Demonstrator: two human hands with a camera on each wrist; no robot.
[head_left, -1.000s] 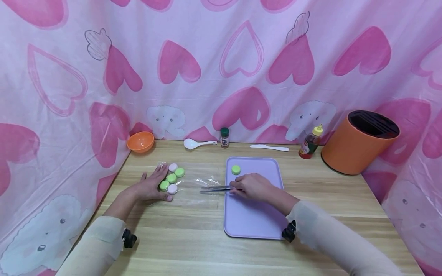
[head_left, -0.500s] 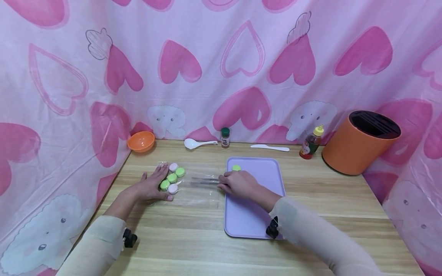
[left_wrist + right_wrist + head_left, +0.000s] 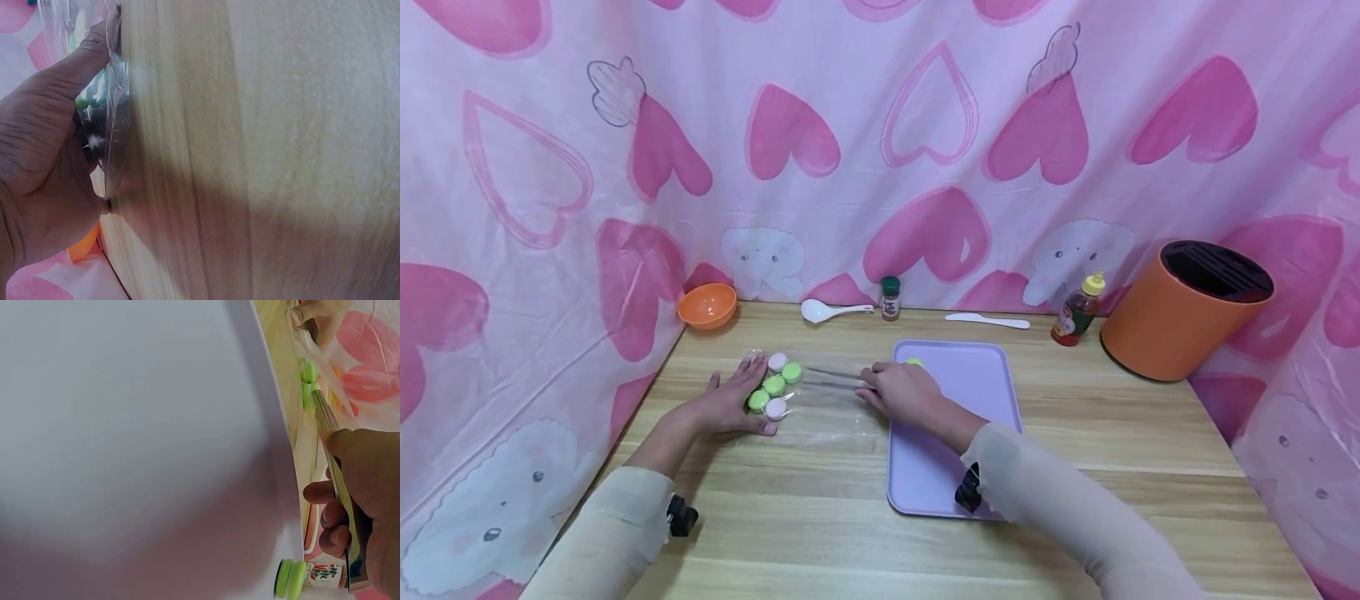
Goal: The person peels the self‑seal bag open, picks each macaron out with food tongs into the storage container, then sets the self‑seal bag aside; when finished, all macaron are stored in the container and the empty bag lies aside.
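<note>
My left hand lies on the clear plastic bag, fingers extended and thumb spread around one end. In the bag sit three green macarons and two pale pink macarons. My right hand grips metal tweezers, their two prongs parted and pointing left over the bag. In the right wrist view the tweezers' tips are right at a green macaron. Another green macaron is on the purple tray; in the head view my right hand mostly hides it.
Along the back stand an orange bowl, a white spoon, a spice jar, a white plastic knife and a sauce bottle. An orange knife block is at the back right. A pink curtain encloses the table.
My right hand has moved left and slightly away with the tweezers, bringing their tips from the bag's right part to the macarons. The left hand has stayed put.
</note>
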